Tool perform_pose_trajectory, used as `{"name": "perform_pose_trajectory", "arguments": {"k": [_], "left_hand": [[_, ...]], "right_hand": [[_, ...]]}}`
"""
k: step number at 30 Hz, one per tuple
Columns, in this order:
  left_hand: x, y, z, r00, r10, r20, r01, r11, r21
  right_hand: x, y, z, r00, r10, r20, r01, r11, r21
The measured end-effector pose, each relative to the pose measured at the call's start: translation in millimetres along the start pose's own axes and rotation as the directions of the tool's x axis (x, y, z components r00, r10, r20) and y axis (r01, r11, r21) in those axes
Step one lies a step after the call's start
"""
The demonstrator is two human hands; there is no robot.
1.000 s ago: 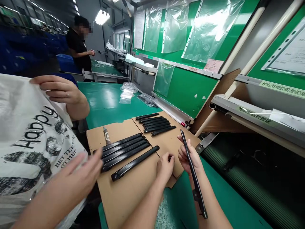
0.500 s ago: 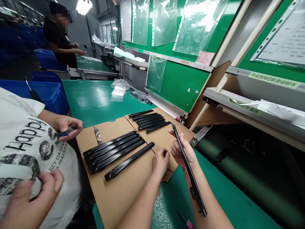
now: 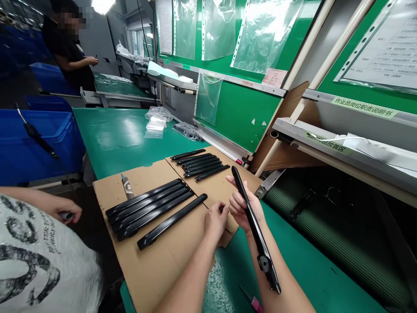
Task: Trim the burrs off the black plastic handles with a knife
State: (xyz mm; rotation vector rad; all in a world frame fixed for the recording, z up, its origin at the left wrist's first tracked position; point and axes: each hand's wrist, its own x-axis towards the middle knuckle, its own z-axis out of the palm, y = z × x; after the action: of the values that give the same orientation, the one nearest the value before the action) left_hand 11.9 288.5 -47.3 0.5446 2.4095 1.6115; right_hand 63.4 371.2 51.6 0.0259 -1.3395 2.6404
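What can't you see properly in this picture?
Head view:
- The small thing in the co-worker's hand: fingers hide most of it.
- The label on the tube: too small to read.
- The pink thing: cut off by the bottom edge.
- The black bar: the right hand covers part of it.
- Whether the left hand holds anything: its fingers hide that.

Plastic sleeves (image 3: 218, 30) hang on green wall boards (image 3: 241, 113) above a green workbench (image 3: 110, 130).
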Motion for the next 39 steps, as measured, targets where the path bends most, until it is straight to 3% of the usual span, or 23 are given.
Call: {"name": "perform_pose_trajectory", "arguments": {"k": [16, 20, 24, 27, 31, 35, 39], "left_hand": [[-1.0, 1.0, -1.6, 1.0, 0.015, -0.005, -0.015, 0.999, -0.032], [-0.8, 0.8, -1.7, 1.0, -0.005, -0.022, 0.003, 0.997, -0.083], [0.9, -2.9, 2.4, 0.995, -0.044, -0.089, 0.023, 0.973, -0.228], [2.8, -6.3, 4.5, 0.972, -0.142, -0.187, 0.057, 0.915, -0.4], [5.8, -8.9, 0.5, 0.918, -0.264, -0.296, 0.046, 0.813, -0.581], [8.9, -8.7, -5.2, 0.888, -0.319, -0.331, 0.003, 0.724, -0.69], [11.8, -8.7, -7.7, 0.881, -0.343, -0.326, -0.018, 0.665, -0.747]], "right_hand": [[0.7, 6.5, -4.2, 0.999, 0.011, -0.037, -0.013, 0.999, -0.051], [1.5, 11.6, -4.7, 0.995, -0.013, -0.095, 0.003, 0.995, -0.102], [7.4, 18.6, -16.2, 0.973, -0.044, -0.227, 0.004, 0.985, -0.171], [14.0, 21.5, -39.1, 0.913, -0.072, -0.4, -0.026, 0.972, -0.234], [28.6, 23.6, -78.2, 0.785, -0.081, -0.614, -0.135, 0.945, -0.298], [51.5, 29.5, -105.3, 0.693, -0.073, -0.717, -0.261, 0.902, -0.344], [68.9, 40.1, -117.8, 0.631, -0.102, -0.769, -0.374, 0.829, -0.417]]}}
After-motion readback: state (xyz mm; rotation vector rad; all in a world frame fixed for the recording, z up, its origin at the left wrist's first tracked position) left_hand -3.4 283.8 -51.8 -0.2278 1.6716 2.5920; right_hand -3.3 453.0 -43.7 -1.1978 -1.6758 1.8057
